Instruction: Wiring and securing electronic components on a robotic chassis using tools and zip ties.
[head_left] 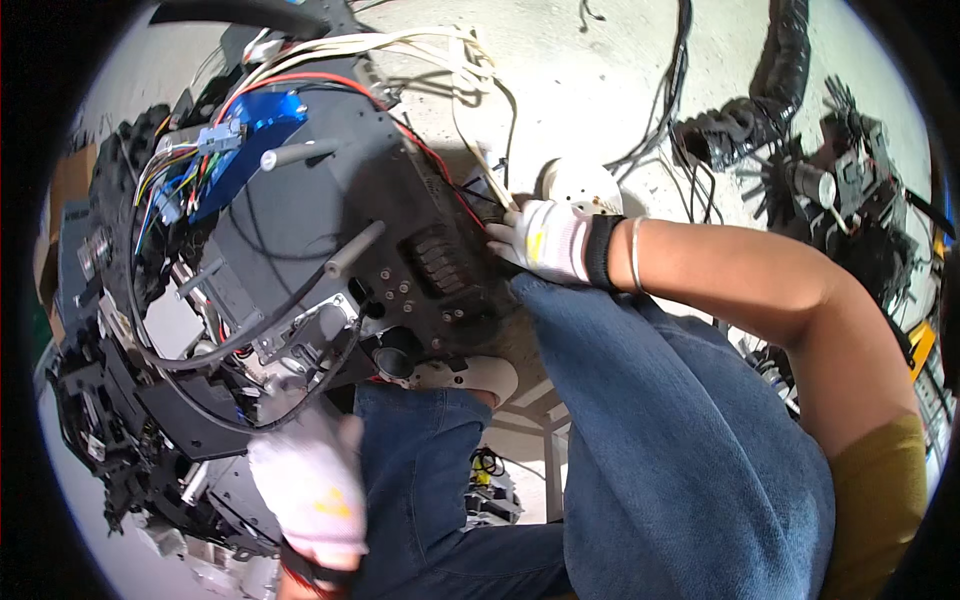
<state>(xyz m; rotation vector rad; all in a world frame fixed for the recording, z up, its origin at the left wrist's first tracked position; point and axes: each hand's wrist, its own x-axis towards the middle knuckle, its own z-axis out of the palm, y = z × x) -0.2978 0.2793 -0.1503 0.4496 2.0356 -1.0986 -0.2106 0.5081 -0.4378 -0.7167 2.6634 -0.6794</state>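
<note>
A large black metal chassis point(300, 200) stands in front of me, with grey standoff posts and a blue bracket point(262, 120) on its top. My right hand point(545, 240), in a white glove, is at the chassis's right edge, next to a red wire point(440, 165). Its fingers stretch toward that edge, and white cables point(485, 165) run down to them. My left hand point(312, 470), also gloved, is blurred by motion. It is close below a looped black cable point(225, 420) and a metal fitting point(335, 315) at the chassis's near side; its fingertips are unclear.
More black machine parts and coloured wires crowd the left point(110, 385). A ribbed black hose point(785, 80) and another black mechanism point(850, 185) are on the right. Beyond my right hand is a round white part point(580, 182). Below, a stool point(552, 450) stands near my legs.
</note>
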